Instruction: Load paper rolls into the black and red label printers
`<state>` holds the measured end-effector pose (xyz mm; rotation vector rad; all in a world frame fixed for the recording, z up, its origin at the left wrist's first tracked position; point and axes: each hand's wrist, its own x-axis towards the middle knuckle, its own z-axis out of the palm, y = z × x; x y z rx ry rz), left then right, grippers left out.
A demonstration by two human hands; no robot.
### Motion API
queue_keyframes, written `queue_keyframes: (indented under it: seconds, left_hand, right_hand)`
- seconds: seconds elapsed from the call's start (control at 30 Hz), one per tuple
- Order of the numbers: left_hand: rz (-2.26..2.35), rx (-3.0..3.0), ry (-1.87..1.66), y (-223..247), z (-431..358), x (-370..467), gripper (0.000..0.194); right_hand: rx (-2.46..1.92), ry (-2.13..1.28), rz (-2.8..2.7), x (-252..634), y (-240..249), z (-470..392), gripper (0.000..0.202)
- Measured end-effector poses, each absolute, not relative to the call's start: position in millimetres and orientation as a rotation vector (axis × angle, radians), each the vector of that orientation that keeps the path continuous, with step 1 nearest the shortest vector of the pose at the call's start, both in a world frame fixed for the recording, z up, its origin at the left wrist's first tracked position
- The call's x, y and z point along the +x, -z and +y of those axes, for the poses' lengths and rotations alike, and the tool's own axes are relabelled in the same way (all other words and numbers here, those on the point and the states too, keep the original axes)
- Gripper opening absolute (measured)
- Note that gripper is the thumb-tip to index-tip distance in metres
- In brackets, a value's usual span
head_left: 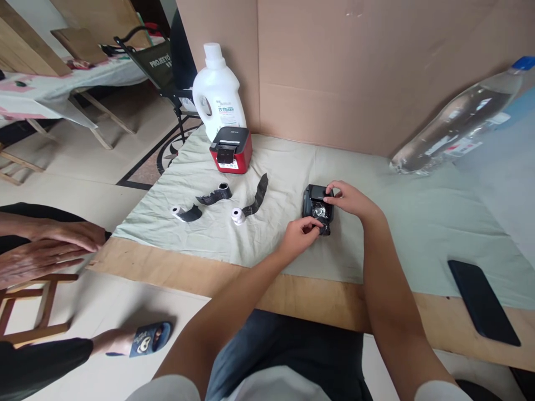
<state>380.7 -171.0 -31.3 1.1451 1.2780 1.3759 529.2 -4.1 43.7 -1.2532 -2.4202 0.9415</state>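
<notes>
A small black label printer (317,208) lies on the pale green cloth (376,223), its lid open and a shiny roll inside. My left hand (298,235) pinches its near edge. My right hand (349,197) grips its far right side, fingers on the lid. Left of it lie three small paper rolls with dark unrolled strips: one (186,212), a second (215,194), a third (249,206). A red and black printer (230,149) stands farther back.
A white detergent bottle (218,92) stands behind the red printer. A clear plastic bottle (455,125) leans against the cardboard wall. A black phone (482,301) lies at the table's right front edge. Another person's hands (45,250) rest at the left; a folding chair (161,67) stands behind.
</notes>
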Motion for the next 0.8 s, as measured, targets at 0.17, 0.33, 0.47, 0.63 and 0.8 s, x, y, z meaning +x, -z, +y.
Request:
queue_keyframes:
  seconds: [0.17, 0.33, 0.47, 0.63, 0.8]
  left_hand:
    - [1.31, 1.152, -1.331, 25.2, -172.6, 379.4, 0.016]
    - [1.29, 1.105, -1.328, 23.5, -174.0, 381.1, 0.017]
    - [1.284, 1.09, -1.329, 26.1, -173.4, 384.2, 0.017]
    - [1.258, 1.041, -1.324, 23.8, -174.4, 386.5, 0.016]
    - [1.243, 1.034, -1.329, 17.3, -176.5, 385.0, 0.016]
  right_hand:
    - [-1.321, -0.906, -2.406, 525.1, -34.7, -2.8, 0.023]
    - [-1.429, -0.956, -2.413, 524.0, -33.6, 9.4, 0.052]
    - [-1.46, -0.965, -2.602, 519.3, -40.1, 36.8, 0.058]
    - [-1.443, -1.061, -2.743, 511.0, -44.2, 67.9, 0.063]
    - [-1.568, -1.241, -2.731, 500.7, -53.9, 65.2, 0.067]
